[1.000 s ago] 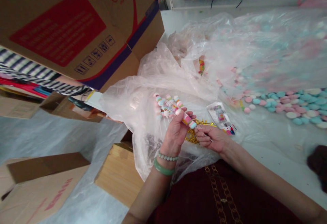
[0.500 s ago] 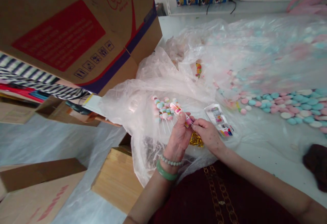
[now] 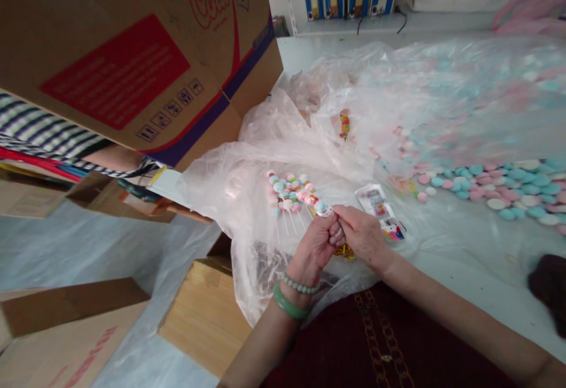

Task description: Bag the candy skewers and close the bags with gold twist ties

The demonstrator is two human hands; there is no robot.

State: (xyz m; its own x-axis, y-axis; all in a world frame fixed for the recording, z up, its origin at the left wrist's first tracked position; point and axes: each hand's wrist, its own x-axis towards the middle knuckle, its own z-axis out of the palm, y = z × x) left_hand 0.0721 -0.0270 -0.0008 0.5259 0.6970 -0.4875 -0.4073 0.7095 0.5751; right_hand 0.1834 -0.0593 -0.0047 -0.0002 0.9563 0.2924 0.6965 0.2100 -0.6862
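My left hand [image 3: 316, 245], with a bead bracelet and a green bangle at the wrist, is closed round a wrapped marshmallow stick [image 3: 322, 207] in a small printed clear wrapper. My right hand [image 3: 363, 236] pinches at the wrapper's near end, touching the left fingers; what lies between its fingertips is hidden. Just beyond my left hand, several marshmallow sticks [image 3: 287, 193] in pink, white and blue rest on the plastic sheet. Gold twist ties [image 3: 345, 250] lie partly under my hands. To the right of them is a stack of printed wrappers [image 3: 381, 212].
A heap of loose pink, blue and white marshmallows [image 3: 522, 184] spreads over the right under clear plastic sheeting [image 3: 274, 140]. A large cardboard carton [image 3: 145, 52] stands at upper left. Beside it shows another person's striped garment [image 3: 48, 125]. Open boxes [image 3: 207, 311] stand below the table's left edge.
My right hand has come in closer over the left fingers, which have curled tighter. The wrapped marshmallow stick has turned, its printed wrapper now facing up.
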